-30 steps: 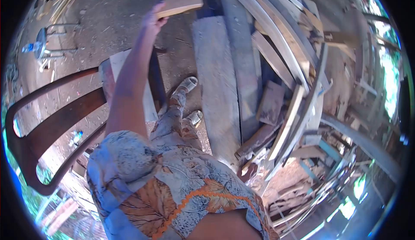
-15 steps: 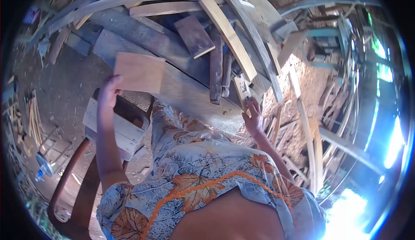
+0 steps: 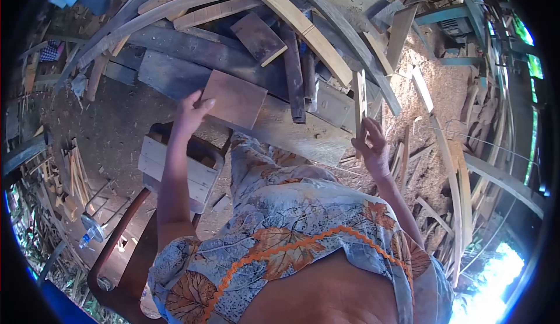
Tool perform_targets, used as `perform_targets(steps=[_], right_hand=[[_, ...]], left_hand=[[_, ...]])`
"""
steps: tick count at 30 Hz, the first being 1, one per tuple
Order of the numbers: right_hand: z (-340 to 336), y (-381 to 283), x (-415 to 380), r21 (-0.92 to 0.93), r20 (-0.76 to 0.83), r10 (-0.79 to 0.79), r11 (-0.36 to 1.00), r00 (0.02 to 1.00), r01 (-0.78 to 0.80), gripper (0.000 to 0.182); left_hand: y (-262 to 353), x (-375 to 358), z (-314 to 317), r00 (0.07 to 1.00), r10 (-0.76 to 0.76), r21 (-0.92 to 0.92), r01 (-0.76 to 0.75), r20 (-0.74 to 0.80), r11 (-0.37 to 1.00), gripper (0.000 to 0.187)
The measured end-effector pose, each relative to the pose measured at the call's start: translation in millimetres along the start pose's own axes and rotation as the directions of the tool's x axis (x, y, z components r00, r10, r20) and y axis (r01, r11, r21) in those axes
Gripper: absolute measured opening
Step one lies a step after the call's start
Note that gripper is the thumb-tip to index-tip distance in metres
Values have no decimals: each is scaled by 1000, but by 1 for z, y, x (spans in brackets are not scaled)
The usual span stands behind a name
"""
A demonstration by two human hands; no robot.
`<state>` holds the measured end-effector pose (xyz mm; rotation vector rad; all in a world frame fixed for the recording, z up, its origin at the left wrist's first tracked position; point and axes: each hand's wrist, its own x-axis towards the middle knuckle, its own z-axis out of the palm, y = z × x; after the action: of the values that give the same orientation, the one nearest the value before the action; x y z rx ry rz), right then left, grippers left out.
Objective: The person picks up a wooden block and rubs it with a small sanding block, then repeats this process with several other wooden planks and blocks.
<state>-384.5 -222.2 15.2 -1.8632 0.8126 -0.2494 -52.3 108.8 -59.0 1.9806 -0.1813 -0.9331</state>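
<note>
Left hand (image 3: 192,113) has a flat brown rectangular wooden board (image 3: 236,99) pinched at one edge. Right hand (image 3: 373,143) is pretty much curled round a skinny pale wooden strip (image 3: 359,102).

At eleven o'clock, the left hand (image 3: 192,114) gripped a rectangular brown wooden board (image 3: 238,99) over a grey wooden-plank counter (image 3: 309,140); at two, the right hand (image 3: 375,148) held a narrow, pale wooden strip (image 3: 360,102). A dark-brown wooden chair (image 3: 139,257) stood at eight.

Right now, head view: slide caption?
Left hand holds a board, right hand a narrow strip, planks lying ahead.
</note>
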Motion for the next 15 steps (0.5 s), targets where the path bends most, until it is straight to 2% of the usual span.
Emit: perform_targets(steps=[1, 2, 3, 4, 5, 6, 8, 9, 10, 12, 14, 15], right_hand=[[5, -13, 7, -90, 46, -121, 988, 992, 125, 58], [9, -27, 14, -174, 104, -236, 952, 966, 251, 58], [17, -46, 19, -267, 154, -286, 909, 946, 319, 58], [30, -53, 24, -200, 186, -304, 919, 935, 339, 57], [43, -67, 30, -256, 240, -411, 847, 879, 466, 56], [58, -82, 38, -305, 295, -506, 754, 810, 582, 55], [89, -98, 52, -225, 429, -622, 629, 655, 744, 59], [108, -98, 57, -223, 430, -621, 630, 655, 744, 59], [127, -93, 61, -232, 466, -599, 627, 651, 744, 57], [158, -81, 66, -227, 511, -581, 620, 634, 751, 54], [183, -70, 70, -256, 463, -645, 559, 608, 788, 54], [190, -59, 74, -269, 466, -644, 550, 607, 790, 52]], left_hand=[[-12, 4, 1, 904, 402, 608, -237, -149, 757, 51], [-26, 6, -4, 903, 400, 615, -228, -156, 755, 51], [1, -7, -3, 926, 344, 545, -208, -158, 812, 51], [18, -18, 1, 945, 287, 471, -184, -157, 863, 51], [21, -24, 4, 932, 291, 400, -186, -217, 897, 49], [24, -29, 8, 931, 290, 405, -182, -222, 896, 49], [34, -37, 22, 723, 505, 365, -362, -471, 858, 49], [46, -45, 33, 679, 508, 298, -411, -531, 861, 46], [55, -51, 46, 680, 503, 296, -406, -533, 864, 46], [69, -59, 68, 588, 670, 524, -433, -453, 734, 44], [74, -56, 83, 646, 726, 609, -484, -235, 628, 43], [69, -50, 89, 645, 722, 615, -471, -249, 632, 43]])
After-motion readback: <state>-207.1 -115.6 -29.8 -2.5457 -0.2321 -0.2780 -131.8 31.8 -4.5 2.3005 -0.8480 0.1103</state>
